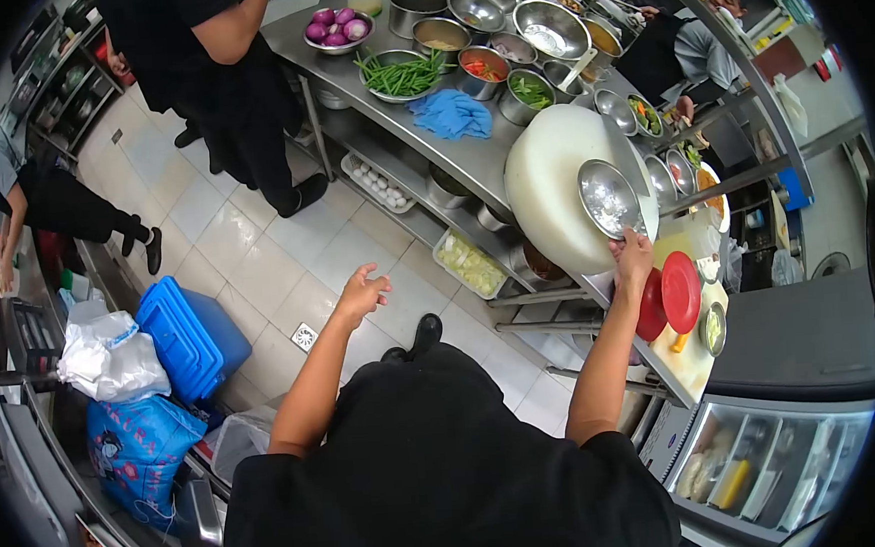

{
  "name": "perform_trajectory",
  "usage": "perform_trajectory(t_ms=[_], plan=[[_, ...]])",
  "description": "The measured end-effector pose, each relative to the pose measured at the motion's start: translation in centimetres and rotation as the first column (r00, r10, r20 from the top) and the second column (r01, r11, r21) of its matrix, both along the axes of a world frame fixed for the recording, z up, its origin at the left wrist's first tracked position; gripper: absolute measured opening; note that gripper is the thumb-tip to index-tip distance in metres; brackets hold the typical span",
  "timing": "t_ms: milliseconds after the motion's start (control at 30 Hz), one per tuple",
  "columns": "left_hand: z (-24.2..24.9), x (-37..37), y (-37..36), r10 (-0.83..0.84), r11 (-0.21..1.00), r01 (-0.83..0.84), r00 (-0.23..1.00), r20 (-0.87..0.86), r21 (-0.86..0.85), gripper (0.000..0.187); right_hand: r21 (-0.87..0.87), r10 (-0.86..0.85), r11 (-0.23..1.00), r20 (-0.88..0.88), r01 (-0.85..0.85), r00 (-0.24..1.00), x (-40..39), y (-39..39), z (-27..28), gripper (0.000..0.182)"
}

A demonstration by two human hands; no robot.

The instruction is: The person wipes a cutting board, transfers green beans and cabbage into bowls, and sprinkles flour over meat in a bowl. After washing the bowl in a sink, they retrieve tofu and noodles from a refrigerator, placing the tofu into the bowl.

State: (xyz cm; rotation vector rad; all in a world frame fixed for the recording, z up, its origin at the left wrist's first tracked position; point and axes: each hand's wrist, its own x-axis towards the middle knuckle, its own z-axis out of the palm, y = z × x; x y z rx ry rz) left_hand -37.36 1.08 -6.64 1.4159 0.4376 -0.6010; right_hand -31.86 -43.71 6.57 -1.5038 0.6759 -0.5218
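Observation:
My right hand [633,254] grips the near rim of a shiny metal bowl [608,199], tilted over a thick round white chopping block [542,182]. What the bowl holds, if anything, is hard to make out through the glare. A grey flat blade-like shape lies partly behind the bowl on the block. My left hand [362,294] hangs in the air above the tiled floor, fingers apart and slightly curled, touching nothing. Close to my right forearm are two red plates [681,291] and a small metal bowl with pale green pieces [713,328].
The steel counter [330,64] carries a bowl of red onions [336,29], green beans [400,73], a blue cloth [451,114] and several pots. Eggs [377,183] sit on its lower shelf. A blue bin [191,334] stands at left. Co-workers stand far left, ahead and across the counter.

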Motion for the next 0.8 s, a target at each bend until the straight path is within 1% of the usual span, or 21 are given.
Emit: perform_trajectory(t_ms=[33, 67, 100, 133, 167, 200, 233, 267, 300, 367, 400, 433, 500, 533, 567, 600, 633, 667, 700, 767, 800], plan=[[-0.5, 0.2, 0.0, 0.006, 1.0, -0.006, 1.0, -0.008, 0.0, 0.061, 0.004, -0.006, 1.0, 0.006, 0.006, 1.0, 0.1, -0.1, 0.0, 0.016], [-0.9, 0.6, -0.1, 0.029, 1.0, -0.029, 0.999, -0.025, -0.006, 0.052, -0.024, 0.019, 1.0, -0.006, -0.019, 1.0, 0.2, -0.6, -0.5, 0.028], [-1.3, 1.2, -0.1, 0.052, 0.999, -0.053, 0.998, -0.037, -0.011, 0.045, -0.203, 0.008, 0.978, -0.157, -0.04, 0.988, -0.6, 0.0, 0.8, 0.034], [-1.9, 2.1, 0.1, 0.059, 0.998, -0.06, 0.998, -0.035, -0.01, 0.045, -0.371, -0.027, 0.924, -0.295, -0.088, 0.955, -1.6, 1.2, 3.1, 0.04], [-2.8, 2.9, 0.4, 0.051, 0.999, -0.051, 0.998, -0.031, -0.015, 0.035, -0.473, -0.123, 0.876, -0.406, -0.093, 0.906, -2.4, 1.9, 4.8, 0.046], [-3.5, 3.5, 0.2, 0.055, 0.998, -0.055, 0.998, -0.029, -0.028, 0.028, -0.843, -0.082, 0.535, -0.116, -0.054, 0.99, -2.8, -3.1, 0.7, 0.045], [-3.3, 4.4, -0.3, 0.087, 0.995, -0.088, 0.996, -0.027, -0.039, 0.028, -0.597, -0.064, 0.8, 0.013, 0.059, 0.998, -3.0, -2.7, 1.1, 0.042], [-2.8, 5.4, -0.3, 0.132, 0.991, -0.132, 0.991, -0.015, -0.006, 0.022, -0.4, 0.057, 0.915, -0.011, -0.057, 0.998, -3.7, -0.8, 3.4, 0.038], [-2.7, 6.2, -0.1, 0.173, 0.985, -0.173, 0.985, -0.013, 0.028, 0.019, -0.181, 0.178, 0.967, -0.026, -0.179, 0.984, -4.2, 1.8, 5.7, 0.036], [-5.4, 8.4, 0.4, 0.132, 0.989, -0.131, 0.991, -0.009, 0.067, 0.02, -0.265, 0.317, 0.906, -0.089, -0.329, 0.944, -2.8, 7.8, 7.2, 0.032], [-5.3, 8.9, 0.2, 0.166, 0.986, -0.165, 0.986, -0.027, 0.039, 0.02, -0.249, 0.437, 0.848, -0.173, -0.469, 0.882, -1.9, 10.0, 6.5, 0.03], [-4.3, 10.0, 0.1, 0.192, 0.981, -0.192, 0.981, -0.006, -0.016, 0.018, -0.224, 0.546, 0.771, -0.248, -0.596, 0.8, -0.6, 12.4, 5.6, 0.028], [-4.7, 11.3, -0.5, 0.246, 0.965, -0.245, 0.969, 0.001, -0.097, 0.018, 0.008, 0.661, 0.729, -0.268, -0.685, 0.701, 2.2, 19.9, 4.1, 0.015], [-5.6, 11.9, -0.8, 0.245, 0.965, -0.241, 0.969, 0.038, -0.1, 0.017, -0.045, 0.731, 0.628, -0.31, -0.777, 0.608, 3.8, 22.0, 1.9, 0.011], [-6.9, 12.3, -0.5, 0.243, 0.967, -0.235, 0.967, 0.072, -0.102, 0.017, -0.086, 0.783, 0.514, -0.36, -0.854, 0.508, 5.5, 23.3, -1.7, 0.009], [-8.6, 12.5, -0.2, 0.267, 0.957, -0.259, 0.963, 0.048, -0.131, 0.017, -0.072, 0.833, 0.452, -0.323, -0.889, 0.45, 7.8, 23.7, -6.6, 0.01], [-10.5, 12.7, 0.0, 0.248, 0.956, -0.227, 0.963, 0.101, -0.183, 0.013, -0.056, 0.875, 0.391, -0.288, -0.919, 0.39, 10.0, 24.4, -10.4, 0.012], [-12.2, 12.8, 0.1, 0.23, 0.953, -0.191, 0.961, 0.154, -0.234, 0.01, 0.168, 0.876, 0.445, -0.285, -0.88, 0.389, 11.7, 26.3, -11.9, 0.013], [-12.9, 12.4, 0.7, 0.246, 0.941, -0.205, 0.961, 0.128, -0.268, 0.01, 0.379, 0.87, 0.487, -0.287, -0.787, 0.4, 13.3, 28.1, -13.4, 0.016], [-13.0, 11.0, 3.8, 0.211, 0.913, -0.192, 0.978, 0.012, -0.361, 0.009, 0.552, 0.887, 0.455, -0.352, -0.699, 0.3, 17.3, 31.0, -17.0, 0.023], [-13.9, 10.2, 5.0, 0.233, 0.9, -0.229, 0.972, -0.034, -0.371, 0.012, 0.582, 0.887, 0.455, -0.362, -0.674, 0.287, 19.3, 32.2, -18.4, 0.027]])
